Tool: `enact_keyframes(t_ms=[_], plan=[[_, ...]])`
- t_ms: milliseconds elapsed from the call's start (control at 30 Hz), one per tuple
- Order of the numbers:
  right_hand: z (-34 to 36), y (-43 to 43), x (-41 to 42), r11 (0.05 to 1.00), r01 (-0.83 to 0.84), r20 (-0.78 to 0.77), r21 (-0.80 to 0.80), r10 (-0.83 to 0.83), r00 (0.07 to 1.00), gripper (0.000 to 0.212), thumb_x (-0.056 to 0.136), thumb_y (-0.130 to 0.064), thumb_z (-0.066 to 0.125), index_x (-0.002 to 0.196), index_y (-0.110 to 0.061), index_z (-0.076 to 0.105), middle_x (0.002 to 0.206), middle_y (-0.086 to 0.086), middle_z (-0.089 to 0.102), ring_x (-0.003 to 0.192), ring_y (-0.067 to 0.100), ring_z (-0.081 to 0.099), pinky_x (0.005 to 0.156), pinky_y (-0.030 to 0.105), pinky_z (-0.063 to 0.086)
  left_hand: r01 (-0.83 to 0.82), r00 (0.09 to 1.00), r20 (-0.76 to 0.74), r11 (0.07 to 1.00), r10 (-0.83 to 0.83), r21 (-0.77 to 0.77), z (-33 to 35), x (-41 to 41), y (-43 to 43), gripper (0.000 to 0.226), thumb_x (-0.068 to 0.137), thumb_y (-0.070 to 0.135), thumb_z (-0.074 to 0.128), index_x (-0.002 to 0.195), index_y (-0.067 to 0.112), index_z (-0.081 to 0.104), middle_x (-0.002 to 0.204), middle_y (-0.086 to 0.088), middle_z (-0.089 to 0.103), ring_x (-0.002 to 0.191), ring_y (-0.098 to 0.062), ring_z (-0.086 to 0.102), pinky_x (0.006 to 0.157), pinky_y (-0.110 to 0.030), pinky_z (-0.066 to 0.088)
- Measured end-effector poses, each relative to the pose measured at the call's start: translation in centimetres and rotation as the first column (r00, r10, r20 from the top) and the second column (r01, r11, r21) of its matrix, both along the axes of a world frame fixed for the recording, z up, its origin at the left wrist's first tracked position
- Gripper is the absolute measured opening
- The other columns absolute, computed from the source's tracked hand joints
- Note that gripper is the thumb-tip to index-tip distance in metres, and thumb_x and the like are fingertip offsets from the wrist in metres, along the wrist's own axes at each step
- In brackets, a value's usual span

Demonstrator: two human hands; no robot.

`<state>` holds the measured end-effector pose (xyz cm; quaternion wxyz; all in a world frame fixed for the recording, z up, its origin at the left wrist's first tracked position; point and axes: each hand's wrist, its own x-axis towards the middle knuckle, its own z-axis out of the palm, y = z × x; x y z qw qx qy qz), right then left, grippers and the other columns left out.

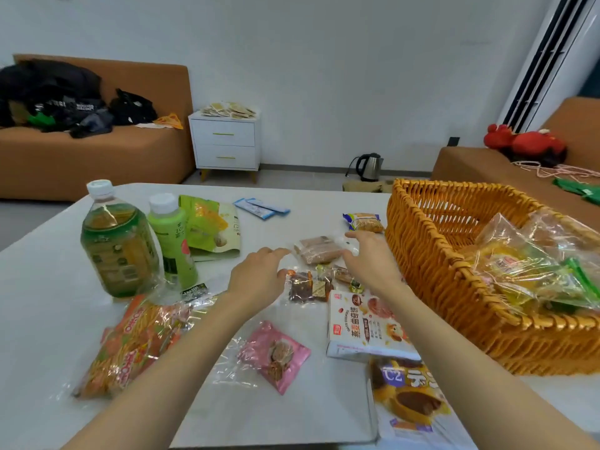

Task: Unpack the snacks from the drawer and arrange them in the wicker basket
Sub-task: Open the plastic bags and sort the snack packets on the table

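Note:
The orange wicker basket (pixel 431 264) stands on the right of the white table, with several clear-wrapped snacks (pixel 526 264) inside. Both my hands reach over the table's middle. My left hand (pixel 259 276) hovers with fingers apart just left of a clear packet of brown biscuits (pixel 316 251). My right hand (pixel 373 261) is at that packet's right end, fingers spread and touching or almost touching it. Between my wrists lies a dark brownie packet (pixel 308 289). A white cookie box (pixel 363 323) lies under my right forearm, and a pink snack packet (pixel 276 354) is nearer me.
Two green drink bottles (pixel 120 241) stand at the left by a green pouch (pixel 211 228). An orange snack bag (pixel 136 339) lies front left, a purple-and-yellow box (pixel 406 394) front right. Blue sachets (pixel 261 207) and a small noodle pack (pixel 363 221) lie farther back. Sofas and a white nightstand (pixel 225 142) stand behind.

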<state>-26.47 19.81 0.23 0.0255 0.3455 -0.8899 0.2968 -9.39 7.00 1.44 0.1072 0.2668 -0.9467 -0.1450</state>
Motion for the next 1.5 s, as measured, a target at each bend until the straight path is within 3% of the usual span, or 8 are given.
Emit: enact_keyframes(t_ms=[267,433,767,967,1100,1200,1333,1500], plan=[[-1.2,-6.6,-10.9,0.962,0.068,-0.106,0.265,-0.042,0.994,0.053,0.095,-0.026,0.050,0.145,-0.016,0.036,0.154,0.011,0.028,0.141,0.032,0.025,0.110,0.043,0.029,0.110,0.994,0.022,0.992,-0.111,0.068,-0.9,-9.8,-5.3,0.051,0.101,0.042,0.039,0.149,0.037,0.024,0.153,0.003,0.031,0.135,-0.020,0.037,0.104,-0.038,0.037],[-3.1,-9.9,-16.8,0.922,0.151,-0.104,0.356,-0.121,0.987,0.060,0.099,-0.038,0.043,0.152,-0.025,0.019,0.160,0.016,0.010,0.145,0.044,0.002,0.118,0.053,0.011,0.180,0.976,0.092,0.966,-0.199,0.183,-3.1,-15.6,-6.9,0.077,0.084,0.069,0.047,0.150,0.041,0.018,0.158,0.001,0.020,0.143,-0.023,0.024,0.114,-0.045,0.028],[-5.7,-10.3,-17.2,0.958,0.102,-0.151,0.270,-0.063,0.987,0.046,0.089,-0.030,0.059,0.131,-0.023,0.041,0.132,0.007,0.040,0.112,0.040,0.039,0.088,0.043,0.041,0.177,0.965,0.179,0.980,-0.192,0.093,-6.7,-17.1,-9.2,0.073,0.085,0.060,0.056,0.147,0.042,0.024,0.150,0.000,0.031,0.136,-0.025,0.029,0.110,-0.051,0.028],[-5.3,-9.1,-15.2,0.996,0.015,-0.081,0.089,-0.008,0.997,0.035,0.090,-0.018,0.057,0.123,-0.015,0.047,0.124,0.008,0.048,0.106,0.032,0.050,0.088,0.041,0.045,0.080,0.958,0.260,0.983,-0.121,0.162,-5.4,-13.9,-9.3,0.067,0.094,0.039,0.053,0.151,0.036,0.017,0.161,-0.005,0.011,0.148,-0.027,0.006,0.117,-0.052,0.005],[-1.7,-9.1,-12.3,0.950,0.091,0.193,-0.297,-0.034,0.981,0.037,0.094,-0.027,0.058,0.125,-0.014,0.044,0.113,0.004,0.057,0.089,0.018,0.060,0.084,0.044,0.053,0.041,0.999,0.008,0.921,-0.048,0.388,-3.0,-11.8,-8.6,0.061,0.097,0.026,0.052,0.151,0.021,0.025,0.158,-0.003,0.024,0.144,-0.019,0.023,0.114,-0.028,0.022],[1.8,-8.7,-8.7,0.874,0.123,0.358,-0.470,0.062,0.932,0.031,0.095,-0.027,0.054,0.120,-0.014,0.040,0.111,0.005,0.055,0.087,0.018,0.061,0.078,0.042,0.057,0.045,0.979,-0.189,0.819,0.079,0.572,-1.0,-9.7,-7.6,0.059,0.097,0.030,0.053,0.150,0.023,0.027,0.155,-0.001,0.029,0.141,-0.019,0.030,0.107,-0.027,0.028],[5.9,-6.5,-3.7,0.840,0.089,0.483,-0.535,0.218,0.848,0.012,0.098,-0.033,0.049,0.097,-0.021,0.046,0.104,0.009,0.064,0.091,0.022,0.067,0.074,0.039,0.057,0.091,0.895,-0.372,0.716,0.246,0.692,1.9,-6.2,-5.4,0.067,0.093,0.038,0.058,0.150,0.025,0.027,0.153,0.000,0.032,0.140,-0.016,0.031,0.109,-0.031,0.029],[8.1,-2.3,3.8,0.891,-0.087,0.433,-0.446,0.300,0.850,0.027,0.096,-0.042,0.053,0.087,-0.017,0.057,0.086,0.009,0.067,0.079,0.022,0.069,0.065,0.037,0.055,0.202,0.882,-0.426,0.655,0.202,0.728,4.3,-0.2,-1.8,0.070,0.080,0.048,0.065,0.143,0.028,0.040,0.135,0.006,0.053,0.126,-0.010,0.049,0.098,-0.025,0.044]])
